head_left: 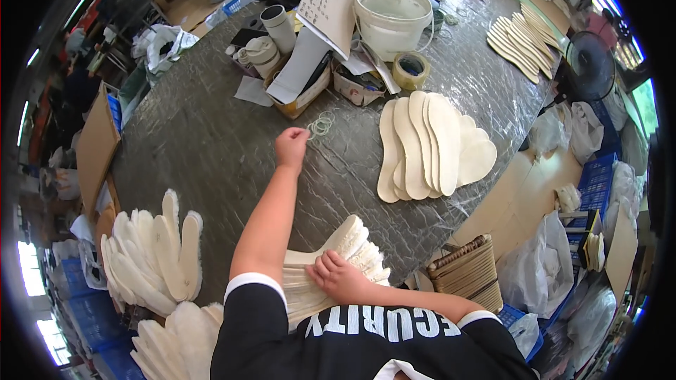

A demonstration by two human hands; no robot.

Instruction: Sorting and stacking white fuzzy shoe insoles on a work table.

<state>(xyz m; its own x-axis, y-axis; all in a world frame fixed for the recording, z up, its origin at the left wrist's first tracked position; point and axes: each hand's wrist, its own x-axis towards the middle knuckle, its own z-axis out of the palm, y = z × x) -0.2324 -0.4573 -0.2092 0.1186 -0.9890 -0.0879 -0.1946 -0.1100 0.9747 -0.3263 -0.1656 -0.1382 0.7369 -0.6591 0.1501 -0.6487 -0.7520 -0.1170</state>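
Note:
My left hand [291, 148] reaches out over the dark table, its fingers pinched at the edge of a small heap of pale rubber bands [323, 124]; a band seems to be between the fingertips. Close to my body, my right hand [341, 276] grips a stack of cream insoles [348, 238] with fleecy edges, its fingers bent over the top. The lower part of that stack is hidden by my arms and shirt. Flat cream insoles [429, 144] lie fanned out at the right of the table. More fleecy insoles [158, 253] are piled at the left edge.
Toward the back stand a white bucket [393, 24], a tape roll [410, 70], a cardboard box [299, 102] holding papers, and a grey tube [279, 28]. Another insole pile [522, 42] lies far right. A woven stool [466, 274] and plastic bags [542, 267] stand beside the table.

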